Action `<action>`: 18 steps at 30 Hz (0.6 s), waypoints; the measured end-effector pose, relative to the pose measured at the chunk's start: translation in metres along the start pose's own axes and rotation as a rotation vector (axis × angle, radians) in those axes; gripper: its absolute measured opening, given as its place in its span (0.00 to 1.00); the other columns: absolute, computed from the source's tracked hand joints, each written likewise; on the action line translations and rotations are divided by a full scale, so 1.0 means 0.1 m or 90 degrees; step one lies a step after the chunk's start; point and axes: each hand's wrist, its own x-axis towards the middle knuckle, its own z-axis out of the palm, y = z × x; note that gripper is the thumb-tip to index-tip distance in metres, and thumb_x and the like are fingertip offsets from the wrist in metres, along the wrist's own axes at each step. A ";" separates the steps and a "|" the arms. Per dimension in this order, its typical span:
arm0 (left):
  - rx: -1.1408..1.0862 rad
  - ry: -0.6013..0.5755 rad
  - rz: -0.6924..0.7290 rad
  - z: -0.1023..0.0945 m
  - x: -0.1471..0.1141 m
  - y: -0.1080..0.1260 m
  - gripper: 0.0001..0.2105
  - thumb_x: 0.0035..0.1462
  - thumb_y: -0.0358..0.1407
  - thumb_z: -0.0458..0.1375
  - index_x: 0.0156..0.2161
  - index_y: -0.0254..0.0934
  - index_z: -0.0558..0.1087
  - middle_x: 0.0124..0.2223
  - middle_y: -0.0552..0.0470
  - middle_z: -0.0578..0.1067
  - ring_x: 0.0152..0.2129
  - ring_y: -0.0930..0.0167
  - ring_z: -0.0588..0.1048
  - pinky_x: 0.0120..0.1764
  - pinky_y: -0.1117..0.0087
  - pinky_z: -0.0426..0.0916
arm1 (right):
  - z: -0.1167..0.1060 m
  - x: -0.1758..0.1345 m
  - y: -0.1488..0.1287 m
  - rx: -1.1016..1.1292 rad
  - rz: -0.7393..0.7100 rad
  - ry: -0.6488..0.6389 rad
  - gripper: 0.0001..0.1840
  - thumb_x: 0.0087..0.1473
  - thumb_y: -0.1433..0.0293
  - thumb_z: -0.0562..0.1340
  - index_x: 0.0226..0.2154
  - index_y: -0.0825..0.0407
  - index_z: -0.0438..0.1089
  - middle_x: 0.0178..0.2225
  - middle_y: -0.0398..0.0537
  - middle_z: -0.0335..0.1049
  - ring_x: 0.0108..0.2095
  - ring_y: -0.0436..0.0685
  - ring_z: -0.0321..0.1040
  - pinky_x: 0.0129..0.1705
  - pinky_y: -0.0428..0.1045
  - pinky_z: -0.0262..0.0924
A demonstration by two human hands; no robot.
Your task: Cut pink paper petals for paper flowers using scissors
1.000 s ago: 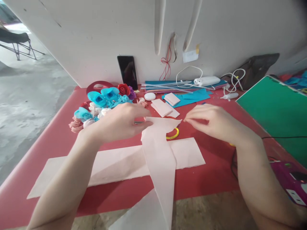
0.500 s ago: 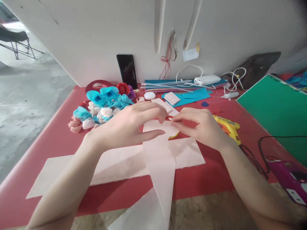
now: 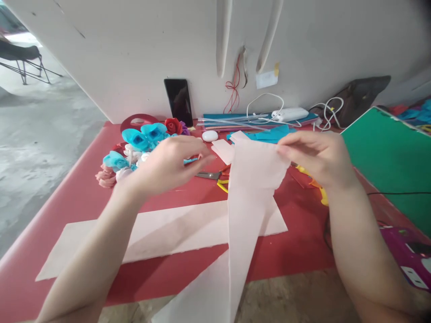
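Note:
Between thumb and fingertips, my right hand [image 3: 311, 154] pinches the top right corner of a long pale pink paper strip [image 3: 251, 188]. The raised strip hangs down past the table's front edge, where it is folded over. My left hand [image 3: 171, 166] is left of it and apart from it, fingers loosely curled with a gap to the thumb. I see nothing held there. Scissors [image 3: 210, 175] with red and yellow handles lie just right of that hand, partly behind the strip. Another pale strip [image 3: 178, 231] lies crosswise on the table, under the hanging one.
Blue, white, pink and red paper flowers [image 3: 136, 138] are heaped at the back left of the red table [image 3: 168, 282]. A phone [image 3: 178, 102] leans on the wall. A yellow glue gun [image 3: 323, 195], a green board [image 3: 390, 157] and a purple power box [image 3: 404, 251] are on the right.
My right hand has moved right and lifted the strip's top end with it. My left hand has drawn back left. The scissors now show more fully.

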 end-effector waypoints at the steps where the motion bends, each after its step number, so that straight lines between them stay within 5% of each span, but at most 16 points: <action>1: -0.104 0.006 -0.053 0.07 0.04 -0.01 0.11 0.61 0.38 0.45 0.39 0.37 0.69 0.39 0.48 0.75 0.36 0.69 0.71 0.38 0.68 0.65 | -0.01 0.01 0.02 0.030 0.021 0.013 0.05 0.50 0.72 0.62 0.24 0.48 0.70 0.25 0.40 0.71 0.27 0.52 0.68 0.28 0.47 0.62; 4: -0.466 -0.165 -0.050 0.39 0.15 0.03 0.25 0.63 0.35 0.24 0.53 0.34 0.59 0.49 0.41 0.72 0.42 0.69 0.72 0.40 0.67 0.67 | 0.04 0.02 0.08 0.084 0.080 0.053 0.04 0.49 0.70 0.63 0.25 0.49 0.71 0.24 0.41 0.70 0.25 0.51 0.66 0.26 0.46 0.61; 6: -0.586 -0.261 -0.084 0.59 0.19 0.11 0.28 0.62 0.35 0.19 0.56 0.33 0.55 0.51 0.38 0.71 0.45 0.67 0.72 0.40 0.65 0.68 | 0.12 0.04 0.12 0.113 0.146 0.073 0.03 0.47 0.68 0.64 0.25 0.50 0.71 0.22 0.41 0.68 0.23 0.50 0.64 0.22 0.45 0.59; 8: -0.671 -0.271 -0.115 0.73 0.19 0.19 0.26 0.62 0.36 0.21 0.58 0.36 0.51 0.54 0.39 0.68 0.46 0.66 0.72 0.40 0.65 0.69 | 0.18 0.06 0.17 0.177 0.234 0.072 0.05 0.46 0.67 0.64 0.25 0.51 0.72 0.19 0.41 0.66 0.19 0.49 0.61 0.17 0.44 0.54; 11: -0.767 -0.292 -0.180 0.83 0.15 0.26 0.23 0.62 0.38 0.30 0.54 0.33 0.58 0.55 0.39 0.67 0.47 0.63 0.71 0.43 0.63 0.67 | 0.22 0.09 0.24 0.271 0.340 0.079 0.06 0.44 0.67 0.65 0.25 0.53 0.72 0.18 0.40 0.64 0.16 0.47 0.58 0.14 0.42 0.50; 15: -1.036 -0.259 -0.245 0.87 0.08 0.25 0.25 0.57 0.49 0.41 0.49 0.32 0.66 0.51 0.40 0.71 0.47 0.58 0.69 0.45 0.59 0.64 | 0.19 0.11 0.29 0.281 0.360 0.134 0.05 0.42 0.69 0.65 0.23 0.54 0.72 0.17 0.40 0.62 0.15 0.44 0.55 0.13 0.41 0.45; 18: -1.130 -0.354 -0.277 0.90 0.04 0.23 0.22 0.52 0.44 0.52 0.48 0.31 0.69 0.47 0.42 0.73 0.45 0.58 0.69 0.48 0.59 0.61 | 0.17 0.12 0.31 0.286 0.354 0.181 0.05 0.41 0.68 0.65 0.23 0.54 0.71 0.15 0.38 0.61 0.14 0.44 0.54 0.12 0.41 0.44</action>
